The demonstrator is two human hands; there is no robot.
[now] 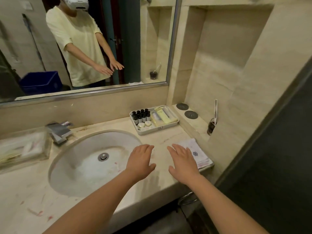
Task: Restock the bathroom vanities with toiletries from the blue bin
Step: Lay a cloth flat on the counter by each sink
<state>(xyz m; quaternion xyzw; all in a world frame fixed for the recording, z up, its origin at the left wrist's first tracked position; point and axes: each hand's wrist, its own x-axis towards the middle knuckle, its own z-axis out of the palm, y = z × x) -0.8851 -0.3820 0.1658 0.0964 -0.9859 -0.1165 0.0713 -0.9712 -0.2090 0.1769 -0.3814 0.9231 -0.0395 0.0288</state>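
- Head view: the left hand (pixel 141 162) and the right hand (pixel 183 162) are hovering palm-down over the beige marble counter (pixel 162 141), fingers straight and lightly spread, holding nothing. Contact with the counter cannot be determined.
- The white rectangular plastic tray (pixel 148 131) is sitting beyond the hands near the wall, carrying upright small dark bottles (pixel 141 115) and flat pale-yellow sachets (pixel 164 116).
- The blue plastic bin (pixel 40 81) is showing only as a reflection in the wall mirror, behind the person.
- The folded white towel (pixel 200 154) is lying just beside the right hand at the counter edge.
- Hazard: the tray is appearing nearly full; forcing in more stock is likely to topple the closely packed bottles.
- Hazard: a sideways sweep of the right hand is liable to drag the towel off the edge.
- Hazard: the bin is requiring a turn away; loose items risk dropping into the oval white basin (pixel 81 166).
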